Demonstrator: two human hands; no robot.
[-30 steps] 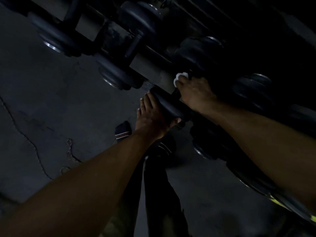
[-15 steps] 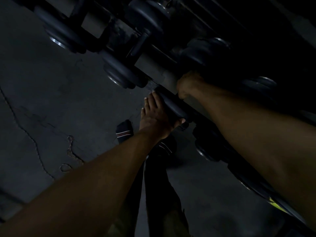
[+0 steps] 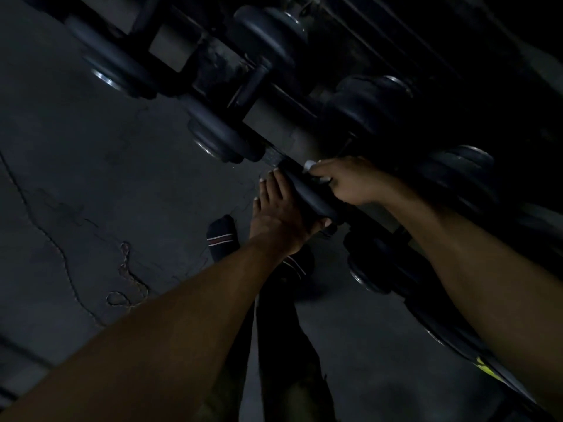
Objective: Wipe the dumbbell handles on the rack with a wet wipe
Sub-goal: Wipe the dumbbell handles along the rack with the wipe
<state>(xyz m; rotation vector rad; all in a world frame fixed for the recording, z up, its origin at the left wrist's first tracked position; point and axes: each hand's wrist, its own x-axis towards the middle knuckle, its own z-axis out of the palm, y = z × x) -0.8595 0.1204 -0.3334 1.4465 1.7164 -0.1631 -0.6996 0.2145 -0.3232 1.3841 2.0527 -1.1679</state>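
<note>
The scene is very dark. A dumbbell rack (image 3: 274,123) runs diagonally from upper left to lower right, loaded with black dumbbells. My left hand (image 3: 280,214) lies with straight fingers against the outer face of one dumbbell head (image 3: 307,194), thumb under its lower edge. My right hand (image 3: 350,181) grips a white wet wipe (image 3: 310,166) just behind that head, where the handle sits. The handle itself is hidden under my hand and in shadow.
Other dumbbell heads (image 3: 219,138) hang over the rack's front edge to the left, and more (image 3: 371,269) sit on a lower tier to the right. Below are a cracked concrete floor (image 3: 91,208) and my socked feet (image 3: 221,239).
My right hand went deeper behind the dumbbell head, hiding the wipe, then came back toward me so the wipe shows again. My left hand stayed on the head.
</note>
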